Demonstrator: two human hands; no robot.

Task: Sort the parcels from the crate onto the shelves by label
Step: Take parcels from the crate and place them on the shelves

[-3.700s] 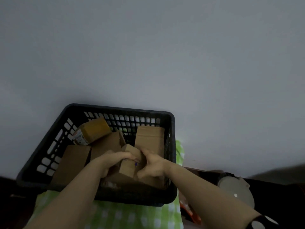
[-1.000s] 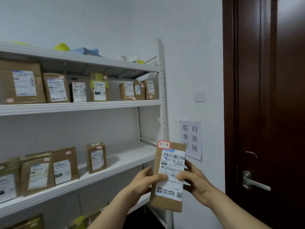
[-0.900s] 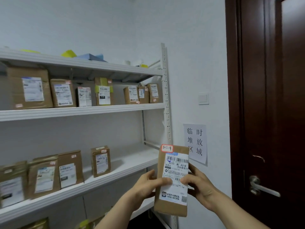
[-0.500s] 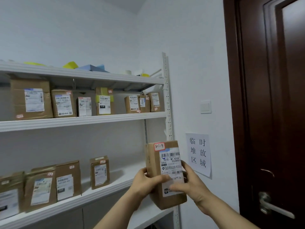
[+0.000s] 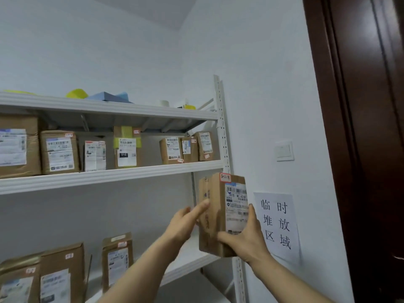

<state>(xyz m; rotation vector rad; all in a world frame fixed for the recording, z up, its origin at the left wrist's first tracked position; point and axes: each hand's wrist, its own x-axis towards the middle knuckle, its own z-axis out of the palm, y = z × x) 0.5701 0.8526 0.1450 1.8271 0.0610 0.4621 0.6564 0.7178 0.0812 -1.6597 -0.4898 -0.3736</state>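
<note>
Now, brown parcel, white barcode label, right fingers gripping, left fingers flat

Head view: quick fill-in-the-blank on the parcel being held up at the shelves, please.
The right hand grips the parcel at its ____ end.
The left hand touches the parcel's side with ____ fingers.
The red-edged sticker sits at the parcel's ____ edge.
Missing words: lower; straight; top.
</note>
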